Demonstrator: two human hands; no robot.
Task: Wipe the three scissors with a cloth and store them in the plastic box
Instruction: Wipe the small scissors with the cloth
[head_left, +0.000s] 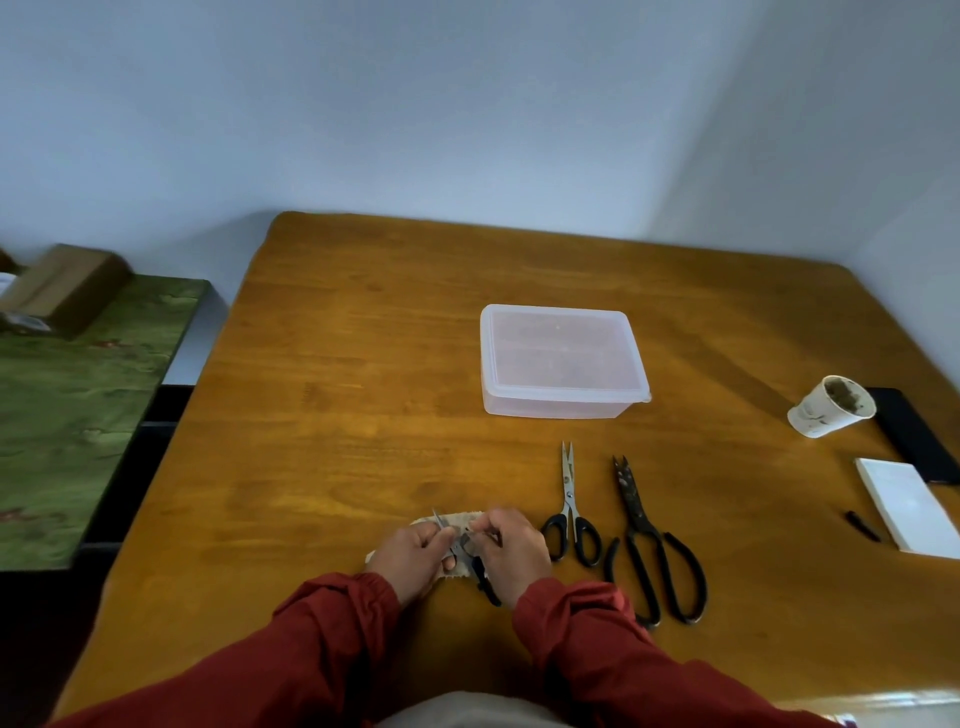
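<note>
While my left hand (410, 553) and right hand (511, 545) both pinch the small scissors (480, 574) over the cloth (462, 518), tips angled away-left, handles toward me, the mid-sized scissors (570, 499) and large scissors (641, 530) lie just to the right, tips toward the lidded plastic box (550, 405), so my right hand is nearer them.

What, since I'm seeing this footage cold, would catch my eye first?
At the near edge of the wooden table, the left hand and right hand hold small scissors over a cloth. Just right of them, two bigger pairs lie side by side: steel scissors and large dark scissors. Behind those, mid-table, sits the closed plastic box.
</note>
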